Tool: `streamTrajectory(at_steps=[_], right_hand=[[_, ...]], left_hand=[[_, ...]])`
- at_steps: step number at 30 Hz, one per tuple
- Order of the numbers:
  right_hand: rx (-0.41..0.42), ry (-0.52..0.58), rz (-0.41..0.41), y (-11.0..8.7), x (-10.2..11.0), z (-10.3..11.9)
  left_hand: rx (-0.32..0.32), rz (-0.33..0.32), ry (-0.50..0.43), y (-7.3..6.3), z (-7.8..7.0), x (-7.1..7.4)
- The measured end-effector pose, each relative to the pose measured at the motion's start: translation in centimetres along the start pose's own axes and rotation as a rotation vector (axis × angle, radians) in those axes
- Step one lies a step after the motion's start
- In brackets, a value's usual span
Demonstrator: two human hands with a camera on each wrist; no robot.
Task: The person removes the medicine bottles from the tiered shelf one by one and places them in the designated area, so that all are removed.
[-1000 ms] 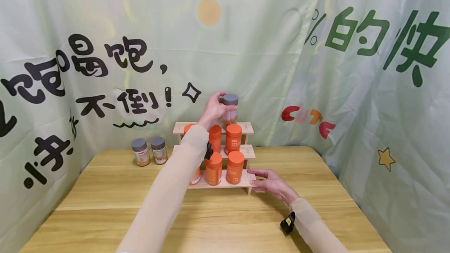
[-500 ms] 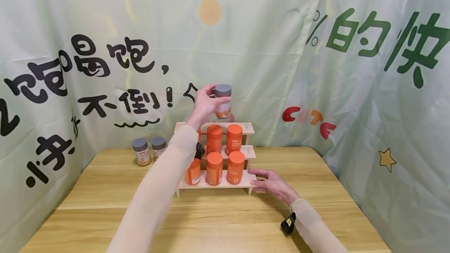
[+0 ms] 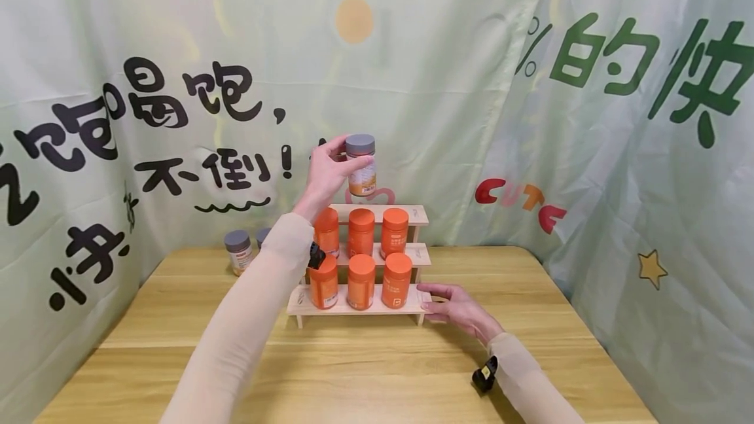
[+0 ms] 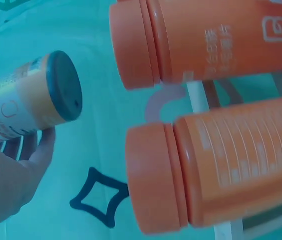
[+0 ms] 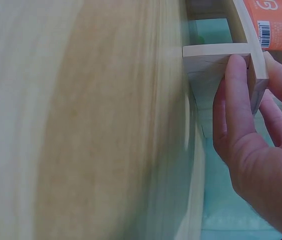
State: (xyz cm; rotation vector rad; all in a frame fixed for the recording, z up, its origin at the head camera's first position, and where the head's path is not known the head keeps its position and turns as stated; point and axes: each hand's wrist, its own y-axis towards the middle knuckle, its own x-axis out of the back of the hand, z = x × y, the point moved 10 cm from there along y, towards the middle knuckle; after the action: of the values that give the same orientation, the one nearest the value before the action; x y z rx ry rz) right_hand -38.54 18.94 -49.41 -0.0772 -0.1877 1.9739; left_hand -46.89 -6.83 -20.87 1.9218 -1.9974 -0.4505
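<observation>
My left hand [image 3: 326, 172] grips a small grey-capped pill jar [image 3: 360, 172], holding it upright in the air above the top tier of a three-tier wooden display stand [image 3: 415, 214]. In the left wrist view, fingers wrap the labelled jar [image 4: 28, 102], whose base shows. My right hand [image 3: 456, 309] holds the right end of the stand's lowest shelf. Seen from the right wrist, thumb and fingers pinch that shelf's end [image 5: 215, 50]. Orange jars [image 3: 360, 283] stand in rows of three on the lower and middle tiers.
Two more grey-capped jars stand on the table at the left: one jar [image 3: 238, 250] in plain sight, the other jar [image 3: 262, 235] mostly hidden behind my left sleeve. A printed cloth [image 3: 424, 116] hangs behind and around the wooden table [image 3: 377, 371].
The left hand has lifted the grey-capped jar up from the top tier and carried it leftward. My right hand has stayed at the shelf end.
</observation>
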Motion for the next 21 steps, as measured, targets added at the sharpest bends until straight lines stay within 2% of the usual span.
streamTrajectory(at_steps=[6, 9, 15, 21], right_hand=[[-0.007, -0.017, 0.002, 0.5, -0.1, -0.2], [-0.003, -0.022, -0.001, 0.3, 0.2, -0.2], [0.005, 0.0, 0.01, 0.4, 0.0, -0.1], [0.001, 0.005, -0.007, 0.3, 0.2, -0.2]], left_hand=[[0.01, -0.034, -0.011, -0.4, 0.0, 2.0], [-0.023, -0.037, -0.035, -0.5, 0.0, 2.3], [-0.119, -0.055, -0.062, -0.9, 0.1, 4.0], [-0.147, -0.122, -0.099, -1.3, 0.3, 6.1]])
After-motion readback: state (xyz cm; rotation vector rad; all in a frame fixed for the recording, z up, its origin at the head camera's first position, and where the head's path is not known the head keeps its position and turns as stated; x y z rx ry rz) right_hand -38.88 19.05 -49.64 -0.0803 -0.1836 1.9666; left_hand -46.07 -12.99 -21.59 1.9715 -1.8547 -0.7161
